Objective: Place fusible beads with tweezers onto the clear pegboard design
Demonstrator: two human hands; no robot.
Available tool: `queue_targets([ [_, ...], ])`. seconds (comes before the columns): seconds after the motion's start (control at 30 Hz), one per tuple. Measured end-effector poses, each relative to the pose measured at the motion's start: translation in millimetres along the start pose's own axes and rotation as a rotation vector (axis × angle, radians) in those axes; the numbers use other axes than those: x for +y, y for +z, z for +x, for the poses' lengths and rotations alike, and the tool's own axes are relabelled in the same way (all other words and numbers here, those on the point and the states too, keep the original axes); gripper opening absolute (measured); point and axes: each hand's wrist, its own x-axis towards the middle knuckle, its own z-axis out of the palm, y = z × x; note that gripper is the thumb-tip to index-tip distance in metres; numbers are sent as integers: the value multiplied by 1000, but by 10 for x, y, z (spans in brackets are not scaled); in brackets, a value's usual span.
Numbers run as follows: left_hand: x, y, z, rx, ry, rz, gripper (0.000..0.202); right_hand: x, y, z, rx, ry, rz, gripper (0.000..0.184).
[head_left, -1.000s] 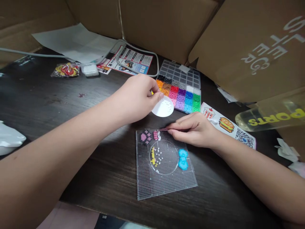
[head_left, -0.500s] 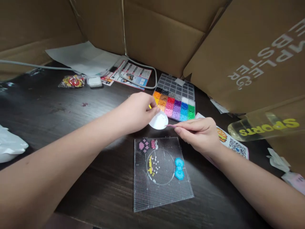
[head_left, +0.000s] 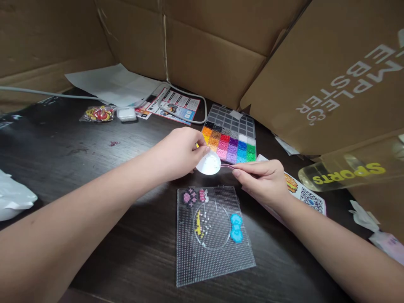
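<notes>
Dish, small white round plastic (head_left: 208, 165), is pinched at its rim by left hand (head_left: 179, 152), low over dark wooden table (head_left: 63, 143), btwn clear square pegboard (head_left: 217, 256) & compartmented box of coloured beads (head_left: 232, 145). Right hand (head_left: 261, 179) is closed on thin pink tweezers (head_left: 226, 166), tips at dish edge. Risk, imo: a hard poke tilts dish, contents scatter; forearm could jog pegboard's beads.
</notes>
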Motion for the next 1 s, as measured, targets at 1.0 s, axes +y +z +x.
queue_targets([
  [1.0, 41, -2, 21, 68, -6, 95, 16, 60, -33, -25, -528, -118, -179, 19],
])
